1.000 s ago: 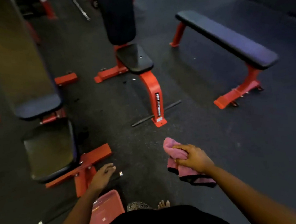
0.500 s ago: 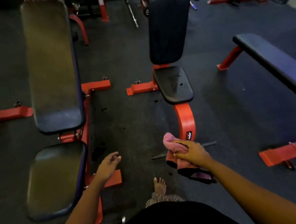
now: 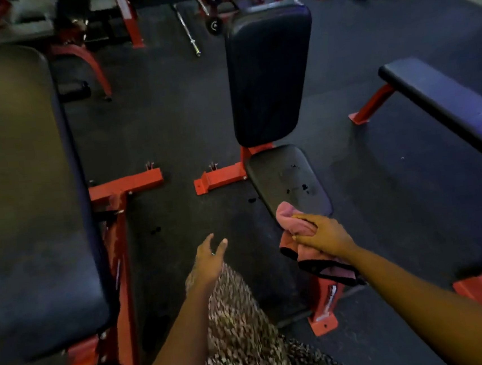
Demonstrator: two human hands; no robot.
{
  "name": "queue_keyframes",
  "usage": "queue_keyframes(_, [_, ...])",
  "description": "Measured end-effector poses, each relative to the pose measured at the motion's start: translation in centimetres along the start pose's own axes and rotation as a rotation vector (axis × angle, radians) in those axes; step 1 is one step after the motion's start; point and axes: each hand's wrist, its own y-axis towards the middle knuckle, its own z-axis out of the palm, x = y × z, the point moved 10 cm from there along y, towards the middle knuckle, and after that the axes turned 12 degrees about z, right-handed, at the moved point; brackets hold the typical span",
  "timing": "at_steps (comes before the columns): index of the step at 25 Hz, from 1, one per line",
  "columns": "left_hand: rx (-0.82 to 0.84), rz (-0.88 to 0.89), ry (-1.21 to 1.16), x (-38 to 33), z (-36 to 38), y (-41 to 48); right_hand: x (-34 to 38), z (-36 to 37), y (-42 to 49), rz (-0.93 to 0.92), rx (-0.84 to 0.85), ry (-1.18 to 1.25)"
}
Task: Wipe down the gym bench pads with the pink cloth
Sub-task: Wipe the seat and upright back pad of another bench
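Head view: I look down at an upright bench [image 3: 221, 178], its seat pad [image 3: 289, 177] below the back pad [image 3: 268, 76].
Right hand: my right hand [image 3: 324, 237] grips the bunched pink cloth [image 3: 292, 221].
Cloth place: at the near edge of the seat pad; whether it touches, I cannot tell.
Left hand: my left hand [image 3: 209, 262] holds nothing, fingers spread.
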Motion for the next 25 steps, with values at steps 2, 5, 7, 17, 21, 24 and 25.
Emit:
queue_keyframes(2, [0.008,-0.042,-0.055,-0.1,1.8,6.7,0.7,-0.9,5.2,0.036,-0.030,0.006])
queue_keyframes(5, [0.045,-0.140,-0.115,-0.5,5.1,16.7,1.6,-1.9,14.5,0.126,-0.077,-0.036])
queue_keyframes(7, [0.050,-0.178,-0.183,-0.7,7.3,21.4,2.1,-2.0,19.6,0.180,-0.075,-0.076])
queue_keyframes(17, [-0.076,-0.284,-0.494,3.1,19.5,36.1,3.7,2.3,42.1,0.133,-0.187,-0.225])
queue_keyframes(21, [-0.177,-0.220,-0.643,4.8,22.2,38.3,3.5,7.2,45.5,-0.029,-0.238,-0.484])
queue_keyframes(24, [-0.207,-0.107,-0.680,4.1,22.3,38.4,4.4,8.5,45.1,-0.191,-0.353,-0.554])
queue_keyframes(25, [-0.216,-0.077,-0.683,3.8,22.2,38.5,4.4,8.6,45.3,-0.219,-0.365,-0.550])
